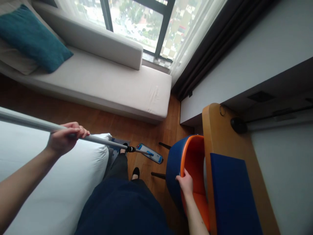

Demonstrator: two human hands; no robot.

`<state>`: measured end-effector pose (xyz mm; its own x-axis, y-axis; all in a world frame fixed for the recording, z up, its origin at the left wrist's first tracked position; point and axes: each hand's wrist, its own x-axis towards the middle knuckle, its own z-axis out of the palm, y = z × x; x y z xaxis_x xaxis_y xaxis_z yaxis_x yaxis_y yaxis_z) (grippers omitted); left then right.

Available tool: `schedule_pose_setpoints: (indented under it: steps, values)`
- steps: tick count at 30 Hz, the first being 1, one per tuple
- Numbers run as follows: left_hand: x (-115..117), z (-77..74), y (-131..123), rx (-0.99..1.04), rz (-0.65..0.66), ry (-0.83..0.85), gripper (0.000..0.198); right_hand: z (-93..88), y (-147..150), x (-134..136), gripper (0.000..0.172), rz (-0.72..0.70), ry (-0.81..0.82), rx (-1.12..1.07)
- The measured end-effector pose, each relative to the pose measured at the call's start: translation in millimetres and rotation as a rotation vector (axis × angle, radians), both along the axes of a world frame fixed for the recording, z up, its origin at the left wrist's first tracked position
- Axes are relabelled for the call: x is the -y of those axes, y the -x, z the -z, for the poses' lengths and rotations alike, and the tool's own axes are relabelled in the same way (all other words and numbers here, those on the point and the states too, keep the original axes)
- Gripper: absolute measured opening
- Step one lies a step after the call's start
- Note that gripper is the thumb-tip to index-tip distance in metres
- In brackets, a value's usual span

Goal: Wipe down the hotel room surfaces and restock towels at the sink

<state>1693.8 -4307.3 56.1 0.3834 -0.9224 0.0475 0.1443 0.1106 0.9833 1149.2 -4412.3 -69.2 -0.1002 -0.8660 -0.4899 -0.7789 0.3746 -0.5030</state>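
My left hand [66, 137] is wrapped around the grey metal pole of a flat mop [100, 140], above the edge of the bed. The pole slants down to the right, and its flat blue-edged mop head [149, 154] lies on the wooden floor between my feet and the chair. My right hand [185, 182] grips the upper rim of a blue and orange tub chair [176, 160], thumb on the outer blue side and fingers over the orange inside. The chair stands partly under the desk, which hides some of its seat.
A wooden desk [227, 140] with a blue pad [232, 189] and a black object [238, 125] runs along the right. A white sofa [110, 81] with a teal cushion [34, 39] sits below the window. The white bed [49, 182] is at left; wooden floor [144, 130] lies between.
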Motion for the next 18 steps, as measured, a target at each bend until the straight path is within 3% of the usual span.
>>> schedule_pose_setpoints:
  steps: [4,9,13,15,18]
  values:
    - [-29.6,-33.8,68.2,0.166,0.2,0.053,0.032,-5.0,1.1,2.3,0.052,-0.086,0.012,-0.037]
    - [-42.2,-70.5,157.7,0.219,0.514,0.031,0.027,-6.4,-2.5,2.8,0.044,-0.155,0.01,-0.097]
    - [-50.7,-79.6,201.3,0.27,0.74,-0.029,0.026,1.8,-19.9,-3.4,0.043,-0.205,0.001,-0.099]
    - [-54.5,-78.5,212.1,0.287,0.752,-0.043,0.029,9.3,-35.4,-8.6,0.046,-0.228,0.0,-0.091]
    - [-63.1,-80.2,218.6,0.285,0.672,-0.098,0.03,22.8,-60.8,-15.9,0.056,-0.247,-0.016,-0.072]
